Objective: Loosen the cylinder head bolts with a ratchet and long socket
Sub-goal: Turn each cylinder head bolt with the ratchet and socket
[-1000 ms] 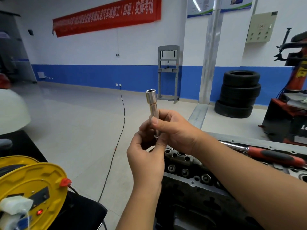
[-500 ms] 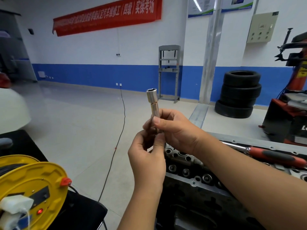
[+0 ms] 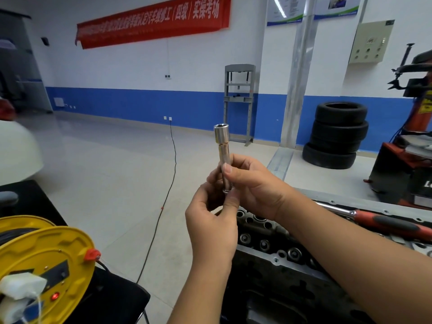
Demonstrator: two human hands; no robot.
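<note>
A grey floor [image 3: 112, 174] fills the left and middle of the view, backed by a white wall with a blue band [image 3: 140, 104] along its foot and a red banner [image 3: 154, 22] high up. At the right edge stands a red and black tyre machine [image 3: 406, 160], with a stack of tyres [image 3: 336, 134] beside it against the wall. A grey press frame [image 3: 238, 101] stands by the wall near the middle. At the lower right lies the engine [image 3: 292, 272], its top face dotted with round bolt holes and valve seats [image 3: 264, 244]. At the lower left a yellow cable reel [image 3: 46, 265] rests on a black surface, and a thin black cable [image 3: 168, 183] runs across the floor to a wall socket.

The ratchet [image 3: 385, 220] lies flat on the far side of the engine, its red and black handle pointing right, well apart from both hands.

The right hand [image 3: 257, 190] reaches in from the lower right and is closed around the middle of the socket [image 3: 223, 150], thumb across its front. The left hand [image 3: 210, 220] comes up from below, its fingertips pinching at the lower end of the socket; what they grip there is partly hidden.

The long chrome socket stands nearly upright in the air above the near-left corner of the engine, its wider open end on top, its lower end between the two hands.
</note>
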